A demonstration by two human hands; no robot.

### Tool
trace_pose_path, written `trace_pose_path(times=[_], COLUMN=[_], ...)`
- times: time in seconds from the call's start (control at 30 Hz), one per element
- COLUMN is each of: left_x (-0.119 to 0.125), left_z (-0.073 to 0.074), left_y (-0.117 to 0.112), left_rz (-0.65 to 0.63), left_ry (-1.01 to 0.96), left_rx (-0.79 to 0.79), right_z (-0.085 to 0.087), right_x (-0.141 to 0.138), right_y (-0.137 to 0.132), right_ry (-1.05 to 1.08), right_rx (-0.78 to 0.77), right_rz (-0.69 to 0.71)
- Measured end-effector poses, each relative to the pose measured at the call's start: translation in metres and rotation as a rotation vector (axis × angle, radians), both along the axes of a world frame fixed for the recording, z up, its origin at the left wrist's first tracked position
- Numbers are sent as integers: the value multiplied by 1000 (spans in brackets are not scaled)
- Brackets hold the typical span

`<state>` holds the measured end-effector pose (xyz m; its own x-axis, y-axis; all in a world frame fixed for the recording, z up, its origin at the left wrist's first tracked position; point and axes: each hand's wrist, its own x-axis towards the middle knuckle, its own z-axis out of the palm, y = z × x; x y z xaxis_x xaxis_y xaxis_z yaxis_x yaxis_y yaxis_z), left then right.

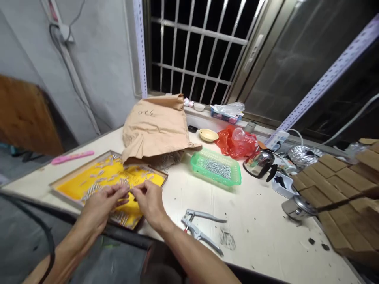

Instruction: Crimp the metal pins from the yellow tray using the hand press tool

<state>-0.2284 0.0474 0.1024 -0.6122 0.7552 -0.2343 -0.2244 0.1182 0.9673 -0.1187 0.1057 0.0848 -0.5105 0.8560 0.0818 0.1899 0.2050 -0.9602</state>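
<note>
My left hand point(102, 203) and my right hand point(149, 201) meet above a shallow tray point(69, 183) with a yellow bottom. Both are closed, thumb and fingertips pinched together. What sits between the fingertips is too small to make out. Small slim metal pieces point(92, 190) lie scattered and heaped in the tray around my left hand. A large brown paper bag point(156, 126) rests at the tray's back edge, its mouth over the yellow surface. Grey metal pliers point(197, 230) with spread handles lie on the table to the right of my right forearm.
A green plastic basket point(194, 167) holds many small metal parts point(217, 169). Behind it are a yellow dish point(209, 135) and a red plastic bag point(233, 142). A kettle point(257, 163), a metal cup point(297, 208) and stacked cardboard point(340, 197) stand right. A pink tool point(72, 157) lies left.
</note>
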Motion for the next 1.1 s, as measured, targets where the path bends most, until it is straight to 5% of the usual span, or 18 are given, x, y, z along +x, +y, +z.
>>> trace_pose_path(times=[0.2, 0.43, 0.53, 0.83, 1.1], left_x=[16, 74, 99, 112, 112], left_z=[3, -5, -10, -16, -43], left_y=[-21, -21, -10, -10, -19], left_rz=[89, -257, -326, -302, -198], left_ry=[109, -134, -185, -201, -237], left_rx=[102, -38, -94, -178, -284], right_z=[8, -2, -10, -4, -23], right_x=[49, 192, 224, 180, 188], right_y=[-1, -28, -32, -18, -7], right_ry=[-383, -554, -708, -913, -764], right_rx=[405, 499, 521, 884, 847], right_rz=[93, 32, 53, 642, 589])
